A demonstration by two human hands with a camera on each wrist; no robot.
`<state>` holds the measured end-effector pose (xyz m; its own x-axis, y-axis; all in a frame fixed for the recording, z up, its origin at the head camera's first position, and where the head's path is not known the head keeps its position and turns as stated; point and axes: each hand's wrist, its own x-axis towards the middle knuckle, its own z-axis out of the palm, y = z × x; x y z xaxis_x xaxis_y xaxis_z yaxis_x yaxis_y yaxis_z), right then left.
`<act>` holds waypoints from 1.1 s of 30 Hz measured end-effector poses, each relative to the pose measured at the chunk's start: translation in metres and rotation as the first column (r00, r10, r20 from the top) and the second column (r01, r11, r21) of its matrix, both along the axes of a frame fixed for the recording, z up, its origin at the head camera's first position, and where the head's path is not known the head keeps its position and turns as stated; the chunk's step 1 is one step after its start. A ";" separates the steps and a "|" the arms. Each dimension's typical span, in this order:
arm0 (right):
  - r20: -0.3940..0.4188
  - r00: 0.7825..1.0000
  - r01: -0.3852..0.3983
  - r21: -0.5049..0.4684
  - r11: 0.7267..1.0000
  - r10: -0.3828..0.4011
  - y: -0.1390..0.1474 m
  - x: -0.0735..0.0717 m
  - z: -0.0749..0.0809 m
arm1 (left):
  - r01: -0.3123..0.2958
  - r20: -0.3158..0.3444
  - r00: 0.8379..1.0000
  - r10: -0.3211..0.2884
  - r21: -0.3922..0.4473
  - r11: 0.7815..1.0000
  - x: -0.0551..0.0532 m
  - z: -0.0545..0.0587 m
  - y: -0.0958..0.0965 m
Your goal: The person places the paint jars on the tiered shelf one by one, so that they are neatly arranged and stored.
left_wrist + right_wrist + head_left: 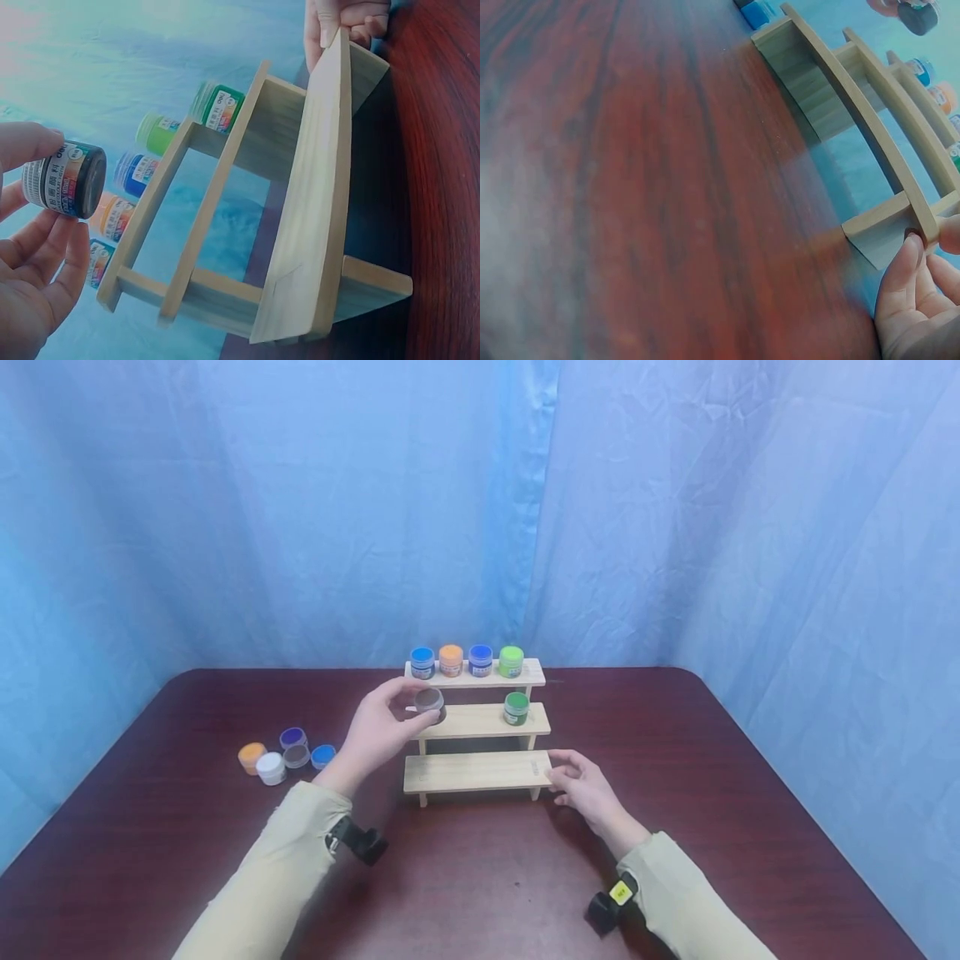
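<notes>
My left hand [382, 722] pinches a dark brown paint jar [430, 702] at the left end of the middle step of a wooden three-step stand [480, 720]. In the left wrist view that jar [66, 178] is held between thumb and fingers, its label showing. The right hand [588, 787] grips the right end of the lowest step, thumb and fingers at its edge in the right wrist view. A green jar [516, 708] stands on the right of the middle step. Blue [422, 662], orange [451, 661], dark blue [481, 661] and light green [512, 662] jars line the top step.
Left of the stand, several more jars sit grouped on the dark red table [480, 893]: orange [252, 758], white [271, 768], purple [292, 738], brown [297, 756] and blue [323, 756]. Blue curtains [375, 510] hang behind the table and along its sides.
</notes>
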<state>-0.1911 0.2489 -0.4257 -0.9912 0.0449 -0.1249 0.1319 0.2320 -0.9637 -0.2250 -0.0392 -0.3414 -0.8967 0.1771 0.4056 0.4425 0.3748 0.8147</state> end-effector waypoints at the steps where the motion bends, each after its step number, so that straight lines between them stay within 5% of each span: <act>1: -0.001 1.000 0.002 0.003 1.000 -0.002 0.000 0.000 0.000 | 0.003 0.005 1.000 -0.003 0.003 1.000 -0.001 -0.001 0.002; 33: 0.001 1.000 -0.003 0.005 1.000 0.003 0.000 0.001 0.000 | 0.041 0.091 0.995 -0.038 -0.024 0.999 -0.025 -0.024 0.058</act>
